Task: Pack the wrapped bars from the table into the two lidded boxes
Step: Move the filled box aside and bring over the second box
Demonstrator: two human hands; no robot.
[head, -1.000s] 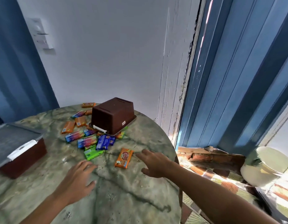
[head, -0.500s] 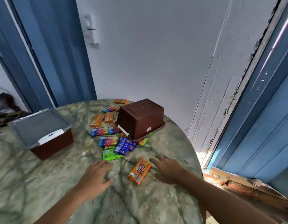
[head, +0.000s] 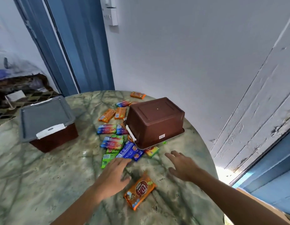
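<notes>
A brown box (head: 154,122) lies upside down on its lid in the middle of the marble table (head: 43,184), resting on several wrapped bars. A second brown box with a grey lid (head: 45,117) stands upright at the left. Bars in orange, blue, green and rainbow wrappers (head: 111,142) are scattered left of and in front of the upturned box. One orange bar (head: 139,191) lies alone near me. My left hand (head: 112,175) hovers open just left of it, fingers toward the blue bars (head: 129,151). My right hand (head: 181,165) is open, spread above the table to its right.
The round table's right edge drops off beside a white wall (head: 189,54) and a worn white door frame (head: 263,103). A blue door (head: 79,46) stands behind the table at the left. A lone orange bar (head: 137,95) lies at the table's far edge.
The view has swung left and closer to the table. Both hands have moved forward past the lone orange bar, toward the pile in front of the upturned box.
</notes>
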